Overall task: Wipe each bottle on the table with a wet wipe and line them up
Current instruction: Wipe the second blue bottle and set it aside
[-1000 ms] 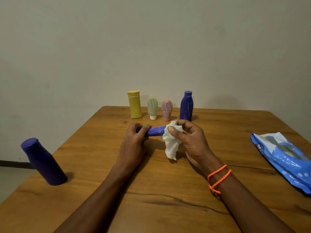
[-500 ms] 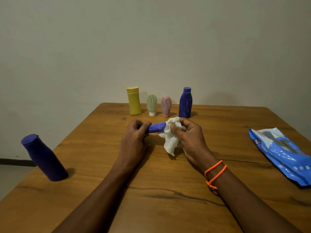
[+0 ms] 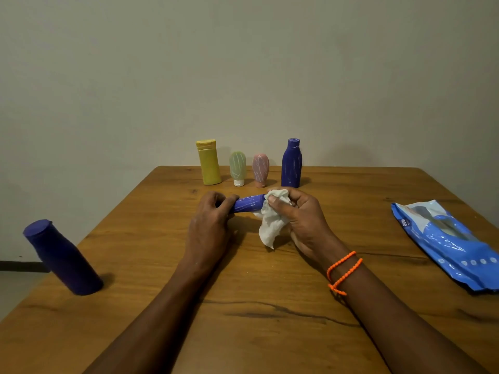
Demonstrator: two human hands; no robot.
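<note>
Wooden table (image 3: 270,333) against plain wall (image 3: 243,63)

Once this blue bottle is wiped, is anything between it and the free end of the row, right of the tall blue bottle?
Nothing visible. The blue bottle, held by the left hand and right hand, sits just in front of the tall blue bottle; the table to its right looks bare.

My head view dim and warm-toned, soft even light from above, faint shadows beside the far bottles (image 3: 248,164) and under my hands, mild glare on the blue wipes pack (image 3: 448,244), slight softness throughout, wide-angle bending at the table (image 3: 378,201) edges.
</note>
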